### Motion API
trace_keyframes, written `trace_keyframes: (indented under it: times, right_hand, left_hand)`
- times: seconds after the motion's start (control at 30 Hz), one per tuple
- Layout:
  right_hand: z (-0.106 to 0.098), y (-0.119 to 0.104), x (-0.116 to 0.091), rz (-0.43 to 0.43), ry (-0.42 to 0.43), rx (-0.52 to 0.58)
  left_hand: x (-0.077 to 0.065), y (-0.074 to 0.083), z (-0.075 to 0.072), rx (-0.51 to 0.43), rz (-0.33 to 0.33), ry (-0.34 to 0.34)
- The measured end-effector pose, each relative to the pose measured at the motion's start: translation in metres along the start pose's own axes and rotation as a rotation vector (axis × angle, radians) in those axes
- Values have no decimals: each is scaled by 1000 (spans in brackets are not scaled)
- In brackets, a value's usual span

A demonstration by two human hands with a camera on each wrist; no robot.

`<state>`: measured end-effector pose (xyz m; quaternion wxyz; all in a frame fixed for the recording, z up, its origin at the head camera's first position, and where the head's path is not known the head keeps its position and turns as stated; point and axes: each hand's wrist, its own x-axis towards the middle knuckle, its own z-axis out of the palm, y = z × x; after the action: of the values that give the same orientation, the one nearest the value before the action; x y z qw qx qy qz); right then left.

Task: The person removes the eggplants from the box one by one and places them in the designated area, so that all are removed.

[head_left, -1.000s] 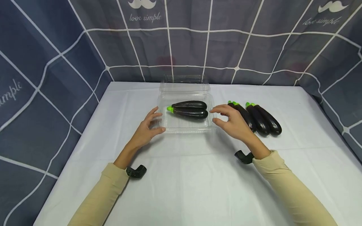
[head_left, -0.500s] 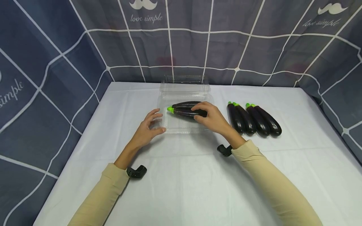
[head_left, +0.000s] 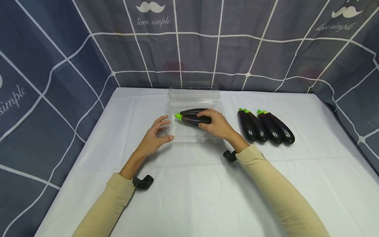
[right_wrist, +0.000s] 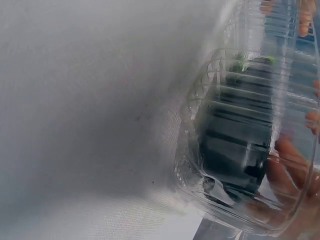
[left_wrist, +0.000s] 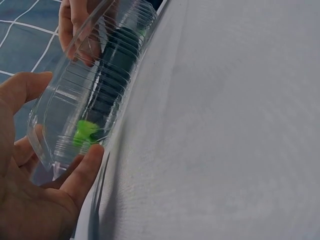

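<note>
Inside an open clear plastic container (head_left: 185, 135) lie two dark, glossy eggplants. My right hand (head_left: 217, 125) grips the front eggplant (head_left: 189, 119), its thumb at the near side and fingers over the top. The rear eggplant (head_left: 189, 112) lies alongside, its right end hidden by that hand. My left hand (head_left: 152, 140) touches the container's left end with spread fingers, the thumb by its near left corner. In the left wrist view, a bright green stem end (left_wrist: 86, 131) shows through the ribbed wall. The right wrist view shows an eggplant (right_wrist: 232, 140) through the plastic.
The container's hinged lid (head_left: 193, 89) stands raised at the back. Several more eggplants (head_left: 266, 126) lie side by side to the right, green stems pointing away. A white cloth (head_left: 189, 191) covers the table, and dark gridded curtains (head_left: 195, 52) surround it.
My right hand has moved left from beside the container's right edge onto the front eggplant, uncovering the eggplants on the right. The left hand has stayed in place.
</note>
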<state>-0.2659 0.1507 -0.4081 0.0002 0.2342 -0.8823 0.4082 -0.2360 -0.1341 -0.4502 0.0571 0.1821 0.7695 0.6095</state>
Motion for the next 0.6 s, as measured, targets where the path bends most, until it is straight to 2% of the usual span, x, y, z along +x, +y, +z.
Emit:
trace_keyframes:
  times: [0.33,0.47,0.6]
  right_hand:
    - [0,0,3,-1,-93,-58]
    - [2,0,5,-33,-116,-120]
    - [5,0,5,-21,-137,-179]
  left_hand:
    - [1,2,0,4,-5,-2]
    - [0,2,0,10,-6,0]
    - [0,0,0,17,-5,-2]
